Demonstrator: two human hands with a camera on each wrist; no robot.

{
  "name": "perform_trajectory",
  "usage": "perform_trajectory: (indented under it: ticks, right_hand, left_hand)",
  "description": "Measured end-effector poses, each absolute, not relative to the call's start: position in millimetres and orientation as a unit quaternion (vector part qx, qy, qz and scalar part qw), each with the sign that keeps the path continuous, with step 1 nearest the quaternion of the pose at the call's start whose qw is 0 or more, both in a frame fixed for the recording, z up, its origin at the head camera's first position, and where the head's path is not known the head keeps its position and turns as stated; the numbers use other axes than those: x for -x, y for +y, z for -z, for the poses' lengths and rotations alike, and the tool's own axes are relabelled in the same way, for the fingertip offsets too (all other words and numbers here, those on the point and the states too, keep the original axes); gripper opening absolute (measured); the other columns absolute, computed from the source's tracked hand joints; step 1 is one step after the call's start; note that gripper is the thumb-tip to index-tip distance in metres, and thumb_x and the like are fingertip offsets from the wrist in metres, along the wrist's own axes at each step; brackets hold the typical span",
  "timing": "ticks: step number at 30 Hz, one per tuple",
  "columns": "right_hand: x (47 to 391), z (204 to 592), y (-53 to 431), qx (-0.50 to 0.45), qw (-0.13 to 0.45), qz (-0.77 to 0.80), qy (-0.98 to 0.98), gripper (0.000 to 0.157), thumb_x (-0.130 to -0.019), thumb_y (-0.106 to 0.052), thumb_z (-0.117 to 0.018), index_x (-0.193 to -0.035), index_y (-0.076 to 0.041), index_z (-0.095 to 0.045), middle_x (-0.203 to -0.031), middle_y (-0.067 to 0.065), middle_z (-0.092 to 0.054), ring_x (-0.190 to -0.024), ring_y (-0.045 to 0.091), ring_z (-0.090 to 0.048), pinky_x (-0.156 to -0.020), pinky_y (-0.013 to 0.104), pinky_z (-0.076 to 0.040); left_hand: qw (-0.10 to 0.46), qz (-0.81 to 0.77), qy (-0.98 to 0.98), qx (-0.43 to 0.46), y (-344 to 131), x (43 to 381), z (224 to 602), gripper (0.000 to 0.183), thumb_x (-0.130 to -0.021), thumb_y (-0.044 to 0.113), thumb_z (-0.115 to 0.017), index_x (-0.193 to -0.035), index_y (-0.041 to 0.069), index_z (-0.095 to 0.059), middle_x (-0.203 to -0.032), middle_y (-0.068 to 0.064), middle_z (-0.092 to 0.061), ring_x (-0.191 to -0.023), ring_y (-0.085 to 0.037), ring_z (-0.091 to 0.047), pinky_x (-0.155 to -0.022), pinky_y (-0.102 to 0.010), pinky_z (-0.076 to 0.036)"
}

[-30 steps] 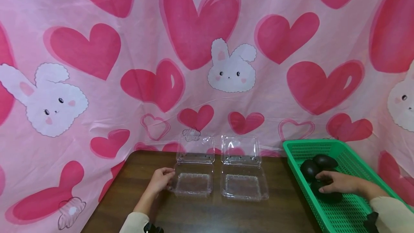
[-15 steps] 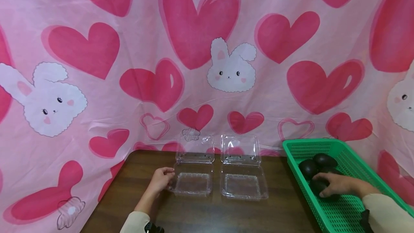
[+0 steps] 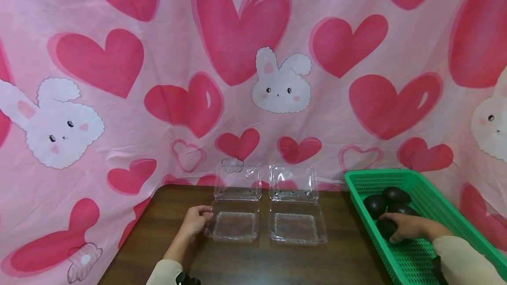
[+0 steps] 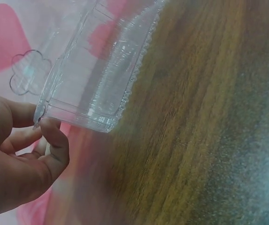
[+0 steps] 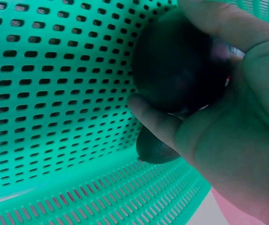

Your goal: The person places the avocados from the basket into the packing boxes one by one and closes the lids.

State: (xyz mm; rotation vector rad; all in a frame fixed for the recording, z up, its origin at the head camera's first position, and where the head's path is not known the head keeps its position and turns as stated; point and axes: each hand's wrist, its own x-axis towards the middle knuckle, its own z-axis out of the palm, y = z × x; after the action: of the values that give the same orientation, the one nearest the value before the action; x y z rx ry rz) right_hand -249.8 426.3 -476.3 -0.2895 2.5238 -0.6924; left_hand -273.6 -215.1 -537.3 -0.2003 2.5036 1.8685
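Note:
My left hand (image 3: 195,221) pinches the left rim of a clear plastic clamshell container (image 3: 236,225), which lies with its lid raised. In the left wrist view, the thumb and fingers (image 4: 55,143) meet at the corner of its rim. A second clear clamshell container (image 3: 298,228), also with its lid up, sits just to the right. Inside the green basket (image 3: 358,214), my right hand (image 3: 412,227) grips a dark avocado (image 5: 179,63), fingers and thumb curled around it. Other dark avocados (image 3: 396,195) lie behind it in the basket; one avocado (image 5: 154,147) shows below the hand in the right wrist view.
The green basket stands at the right side of the brown wooden table (image 3: 277,263), its perforated walls rising around the avocados. A pink cloth (image 3: 237,113) with hearts and rabbits hangs behind the table, close to the raised lids.
My right hand has shifted slightly left and toward the basket's left wall, closing around the avocado, which has moved left with it. The left hand stays at the container's rim.

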Motion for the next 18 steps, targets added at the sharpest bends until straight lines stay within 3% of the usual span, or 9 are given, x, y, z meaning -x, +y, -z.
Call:
perform_trajectory:
  ticks: [6, 18]
  right_hand:
    - [253.0, 479.2, 422.8, 0.118, 0.252, 0.222, 0.935, 0.059, -0.081, -0.002, -0.079, -0.134, 0.008, -0.054, -0.127, 0.033, -0.055, -0.119, 0.057, -0.050, -0.094, 0.072, -0.046]
    - [253.6, 484.2, 424.4, 0.087, 0.267, 0.229, 0.932, 0.063, -0.083, -0.008, -0.081, -0.138, 0.006, -0.053, -0.133, 0.037, -0.052, -0.124, 0.062, -0.045, -0.096, 0.079, -0.040]
  left_hand:
    - [0.003, -0.606, 0.793, 0.064, -215.5, 273.4, 540.1, 0.023, -0.096, -0.005, -0.061, -0.116, -0.016, -0.066, -0.087, -0.019, -0.067, -0.063, -0.017, -0.054, -0.052, -0.027, -0.047]
    - [0.000, -0.614, 0.786, 0.072, -217.6, 269.4, 540.2, 0.025, -0.097, -0.007, -0.058, -0.120, -0.018, -0.064, -0.087, -0.016, -0.066, -0.064, -0.017, -0.053, -0.052, -0.025, -0.046]
